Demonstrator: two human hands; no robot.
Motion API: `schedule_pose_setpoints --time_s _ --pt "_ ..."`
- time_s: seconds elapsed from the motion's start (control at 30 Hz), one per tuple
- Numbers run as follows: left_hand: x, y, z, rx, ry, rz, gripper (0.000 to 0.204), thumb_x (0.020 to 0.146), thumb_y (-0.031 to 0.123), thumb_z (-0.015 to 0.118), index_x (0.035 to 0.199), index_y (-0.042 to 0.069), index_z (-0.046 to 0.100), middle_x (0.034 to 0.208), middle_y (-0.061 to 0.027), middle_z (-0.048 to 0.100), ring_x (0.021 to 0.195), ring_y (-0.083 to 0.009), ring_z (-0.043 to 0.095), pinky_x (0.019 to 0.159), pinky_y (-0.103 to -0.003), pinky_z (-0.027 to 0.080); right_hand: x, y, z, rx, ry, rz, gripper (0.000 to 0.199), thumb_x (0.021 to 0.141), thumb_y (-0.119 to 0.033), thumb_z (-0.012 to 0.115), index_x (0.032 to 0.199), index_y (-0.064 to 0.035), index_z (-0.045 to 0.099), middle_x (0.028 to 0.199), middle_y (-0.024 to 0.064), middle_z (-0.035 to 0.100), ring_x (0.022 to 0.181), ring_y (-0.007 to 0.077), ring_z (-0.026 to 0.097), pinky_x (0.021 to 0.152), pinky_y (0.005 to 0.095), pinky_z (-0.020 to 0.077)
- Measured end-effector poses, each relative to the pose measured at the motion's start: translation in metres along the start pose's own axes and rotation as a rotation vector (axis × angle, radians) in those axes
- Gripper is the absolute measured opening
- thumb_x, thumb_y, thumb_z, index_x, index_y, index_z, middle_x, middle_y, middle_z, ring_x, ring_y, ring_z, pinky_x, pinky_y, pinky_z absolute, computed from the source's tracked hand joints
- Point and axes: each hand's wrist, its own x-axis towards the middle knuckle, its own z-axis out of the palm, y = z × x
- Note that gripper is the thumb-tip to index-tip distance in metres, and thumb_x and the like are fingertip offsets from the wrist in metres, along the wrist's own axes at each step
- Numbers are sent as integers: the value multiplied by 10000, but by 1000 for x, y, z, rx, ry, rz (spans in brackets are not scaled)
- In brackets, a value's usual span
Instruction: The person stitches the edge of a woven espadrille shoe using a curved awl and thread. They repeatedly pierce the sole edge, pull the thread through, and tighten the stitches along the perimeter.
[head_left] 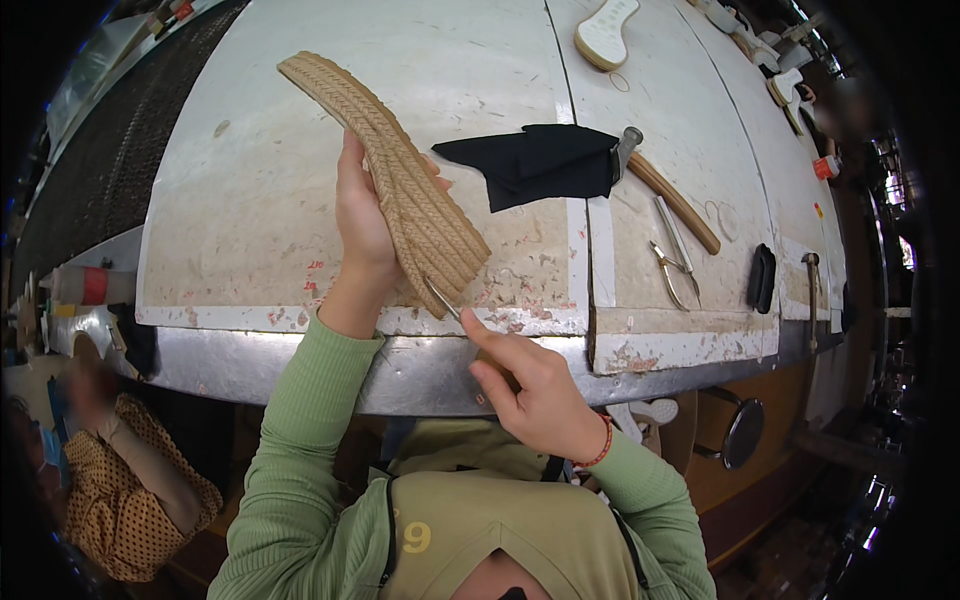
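The person has a tan wedge sole (390, 165) raised over the worktable (240, 220), to the left of a black cloth (550, 165). Its long axis runs on a slant: the thin toe end points away from the wearer and to the left, reaching farther out than the cloth, while the thick heel end comes back toward the body and to the right, nearer than the cloth. Braided, rope-like bands run lengthwise along its side wall, fanning out toward the blunt heel.

The left hand (365, 225) grasps it around the middle, thumb on one side and fingertips peeping out on the cloth's side. The right hand (530, 385), nearer the body than the cloth, is curled around a slender metal tool (445, 300), index finger stretched along it; the tip meets the heel's near edge. I can't make out the handle inside the fist.

At the cloth's right edge rests the steel head of a hammer (675, 205), its smooth wooden handle slanting back toward the wearer. Metal nippers (675, 272) lie nearer than the cloth and to its right. The cloth itself is matte, folded and irregular in outline.
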Motion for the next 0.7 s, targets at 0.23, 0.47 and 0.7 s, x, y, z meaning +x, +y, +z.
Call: schedule_pose_setpoints --time_s 0.23,0.47,0.7 --pt "1 0 -2 14 98 -9 557 1009 544 292 1074 39 519 837 -128 596 759 -246 653 654 -382 563 0 -5 10 -467 17 -96 540 878 -95 635 1399 -65 496 746 94 489 498 225 541 456 344 461" --pt "6 -3 -5 43 61 9 549 1009 543 294 1019 49 532 810 -123 601 731 -250 650 644 -381 561 -1 -12 12 -551 30 -59 572 859 -96 671 1404 -81 499 745 83 467 489 217 532 451 351 444" --pt "7 0 -7 -27 25 -24 531 1013 540 281 962 72 528 791 -118 609 712 -257 654 617 -384 562 -7 -10 1 -372 26 7 549 849 -97 687 1377 -103 539 714 79 493 530 231 528 517 348 476"
